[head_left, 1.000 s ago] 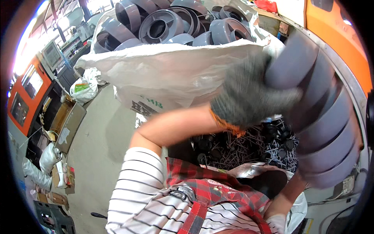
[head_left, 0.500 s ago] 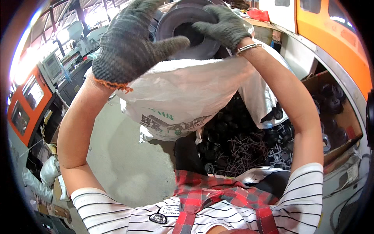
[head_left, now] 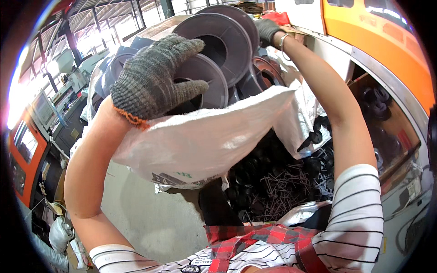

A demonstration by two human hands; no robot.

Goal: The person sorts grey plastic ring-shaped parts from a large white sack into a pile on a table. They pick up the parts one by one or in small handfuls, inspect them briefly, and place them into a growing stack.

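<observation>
A large white woven sack (head_left: 195, 145) lies open in front of me, heaped with grey round plastic parts like spool flanges. Over the heap, my left hand (head_left: 157, 75) in a dark knitted glove with an orange cuff is open, thumb spread from the fingers. It rests on or just above a grey flanged disc (head_left: 216, 77). Behind it, a larger grey disc (head_left: 241, 50) with a dark centre hole leans on top. My right hand (head_left: 267, 32), also gloved, is at that stack's far right edge; its fingers are mostly hidden. A reddish-brown round part (head_left: 267, 68) shows below it.
Below the sack lie black round plastic pieces (head_left: 243, 182) and thin grey sprue sticks (head_left: 282, 186). A cardboard box (head_left: 403, 132) with dark parts stands at the right, beside an orange and white machine (head_left: 382, 41). Another orange machine (head_left: 38, 150) is at the left.
More of the sack's heap shows, with the discs tilted up toward me. My left hand has come lower onto the heap; my right hand has moved from the disc's front to its far right edge.
</observation>
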